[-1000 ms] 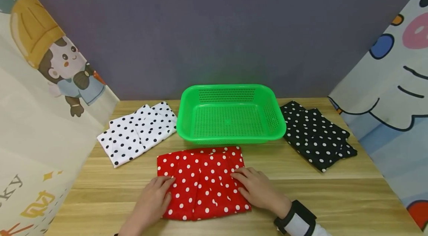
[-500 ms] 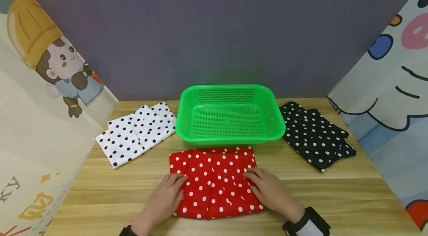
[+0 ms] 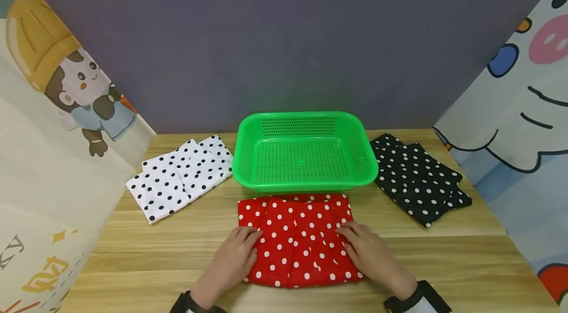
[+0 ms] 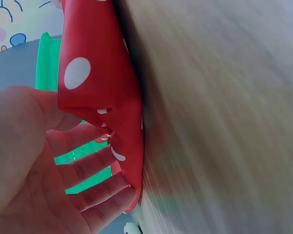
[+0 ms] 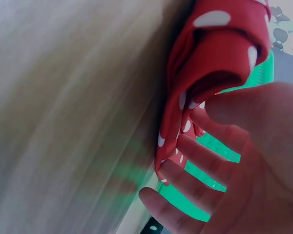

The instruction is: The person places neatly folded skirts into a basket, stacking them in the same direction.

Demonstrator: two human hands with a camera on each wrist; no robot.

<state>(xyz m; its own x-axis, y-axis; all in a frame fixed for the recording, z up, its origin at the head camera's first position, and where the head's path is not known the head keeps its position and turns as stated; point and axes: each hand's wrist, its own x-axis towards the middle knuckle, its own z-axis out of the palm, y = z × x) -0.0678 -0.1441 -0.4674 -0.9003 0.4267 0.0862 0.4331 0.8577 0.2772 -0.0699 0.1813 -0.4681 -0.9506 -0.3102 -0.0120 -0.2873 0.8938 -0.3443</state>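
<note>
A folded red cloth with white dots (image 3: pixel 306 241) lies flat on the table in front of the basket. My left hand (image 3: pixel 237 254) touches its left edge, and my right hand (image 3: pixel 368 251) touches its right edge. In the left wrist view the fingers (image 4: pixel 95 161) are nearly straight and spread against the layered edge, with the thumb at the upper fold. The right wrist view has the fingers (image 5: pixel 198 180) extended along the opposite side, where the rolled layers of the fold show. The cloth's underside is hidden.
Behind the red cloth stands a bare green plastic basket (image 3: pixel 303 188). A folded white cloth with black dots (image 3: pixel 179 177) lies to its left, a folded black cloth with white dots (image 3: pixel 419 177) to its right. A dark wall (image 3: pixel 288 42) closes off the wooden table's (image 3: pixel 146 259) back edge.
Both hands have slid the red cloth to the right, from left of centre to in front of the basket. The basket and the other two cloths stay in place.
</note>
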